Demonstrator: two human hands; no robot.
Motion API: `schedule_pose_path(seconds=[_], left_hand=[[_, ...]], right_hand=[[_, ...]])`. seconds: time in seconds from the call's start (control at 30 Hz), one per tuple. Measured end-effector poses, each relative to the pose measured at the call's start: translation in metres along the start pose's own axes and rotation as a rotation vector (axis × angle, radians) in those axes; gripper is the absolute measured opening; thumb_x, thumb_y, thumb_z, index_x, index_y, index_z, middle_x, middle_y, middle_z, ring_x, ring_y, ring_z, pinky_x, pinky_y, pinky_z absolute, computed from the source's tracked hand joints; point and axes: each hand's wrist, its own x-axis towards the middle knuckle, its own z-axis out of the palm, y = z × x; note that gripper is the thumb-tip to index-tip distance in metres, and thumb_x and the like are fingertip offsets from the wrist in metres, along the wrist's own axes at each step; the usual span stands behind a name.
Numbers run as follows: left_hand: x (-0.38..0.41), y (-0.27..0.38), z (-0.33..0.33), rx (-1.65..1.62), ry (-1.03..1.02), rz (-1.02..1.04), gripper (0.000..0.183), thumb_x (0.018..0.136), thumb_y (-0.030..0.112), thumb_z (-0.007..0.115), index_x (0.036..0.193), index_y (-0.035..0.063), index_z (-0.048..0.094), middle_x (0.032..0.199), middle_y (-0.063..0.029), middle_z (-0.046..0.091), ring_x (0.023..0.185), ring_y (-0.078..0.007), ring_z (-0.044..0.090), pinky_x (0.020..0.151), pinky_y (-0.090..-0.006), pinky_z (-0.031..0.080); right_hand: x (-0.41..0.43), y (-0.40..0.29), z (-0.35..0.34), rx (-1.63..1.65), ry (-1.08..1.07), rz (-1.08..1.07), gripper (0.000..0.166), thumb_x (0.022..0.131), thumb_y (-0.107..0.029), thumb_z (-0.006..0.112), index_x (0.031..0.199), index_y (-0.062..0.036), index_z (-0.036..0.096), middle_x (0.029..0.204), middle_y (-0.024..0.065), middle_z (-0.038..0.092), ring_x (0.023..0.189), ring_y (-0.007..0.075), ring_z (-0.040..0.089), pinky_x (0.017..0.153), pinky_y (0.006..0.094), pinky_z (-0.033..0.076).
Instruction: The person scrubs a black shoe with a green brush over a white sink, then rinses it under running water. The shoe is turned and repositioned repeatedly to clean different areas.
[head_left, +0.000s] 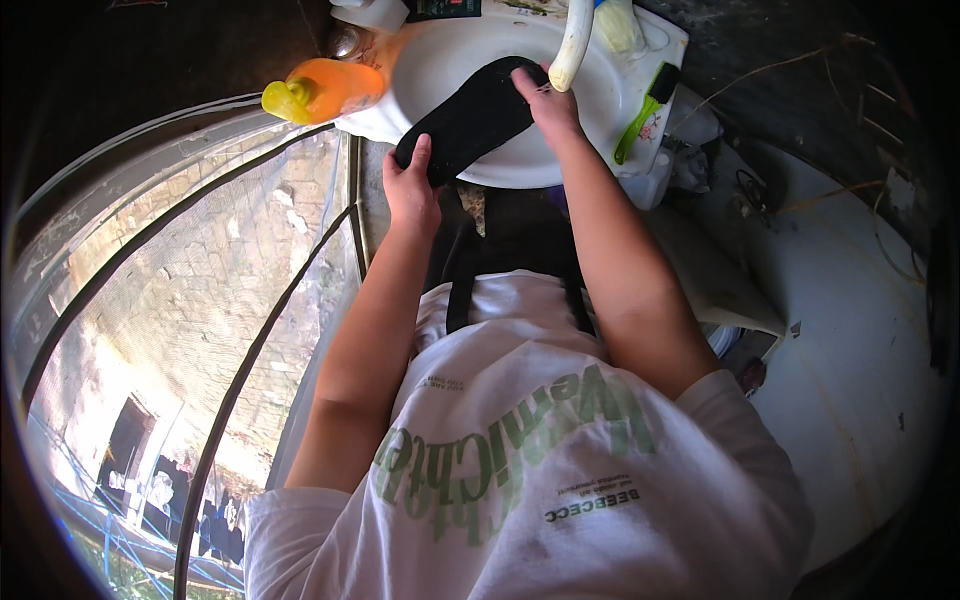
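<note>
A black shoe insole (472, 120), or a flat thing shaped like one, is held slantwise over a white washbasin (517, 174). My left hand (412, 184) grips its lower left end, with the thumb on top. At its upper right end my right hand (551, 109) holds it, thumb on the upper face and the other fingers mostly hidden. A whitish hose or spout (574, 49) hangs down just above my right hand. On the basin's right rim lies a green brush with black bristles (646, 112).
An orange bottle with a yellow cap (330, 90) lies at the basin's left edge. A white container (371, 13) and a dark packet (446, 7) are behind it. A pale, crumpled thing (619, 26) sits at the back right. A screened window (187, 277) is on the left.
</note>
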Motion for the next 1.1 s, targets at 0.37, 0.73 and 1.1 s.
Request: schedule_pose_path(seconds=[0.37, 0.73, 1.1], left_hand=[[-0.006, -0.008, -0.013, -0.065, -0.096, 0.003, 0.032, 0.095, 0.021, 0.075, 0.117, 0.007, 0.056, 0.108, -0.0057, 0.067, 0.095, -0.0192, 0.067, 0.076, -0.0379, 0.059], [-0.019, 0.031, 0.043, -0.002, -0.287, 0.037, 0.034, 0.1, 0.024, 0.068, 0.127, 0.0032, 0.063, 0.107, -0.0058, 0.071, 0.093, -0.0136, 0.068, 0.078, -0.0291, 0.057], [-0.036, 0.011, 0.143, 0.829, -0.466, 0.357, 0.057, 0.107, 0.046, 0.041, 0.118, -0.005, 0.065, 0.102, -0.018, 0.07, 0.098, -0.0232, 0.065, 0.091, -0.0356, 0.049]], right_hand=[[0.012, -0.015, 0.001, -0.358, 0.099, 0.085, 0.047, 0.098, -0.048, 0.063, 0.115, -0.0049, 0.069, 0.115, 0.0214, 0.072, 0.115, 0.0404, 0.065, 0.095, 0.0441, 0.052], [0.002, 0.0, -0.042, -0.508, -0.021, 0.097, 0.067, 0.102, -0.056, 0.046, 0.143, -0.0031, 0.05, 0.144, 0.0354, 0.046, 0.134, 0.0492, 0.047, 0.112, 0.0495, 0.042], [-0.087, -0.103, -0.097, 0.422, -0.451, 0.275, 0.09, 0.092, -0.082, 0.044, 0.155, -0.0182, 0.032, 0.155, 0.0033, 0.04, 0.145, 0.0206, 0.033, 0.104, 0.0527, 0.04]])
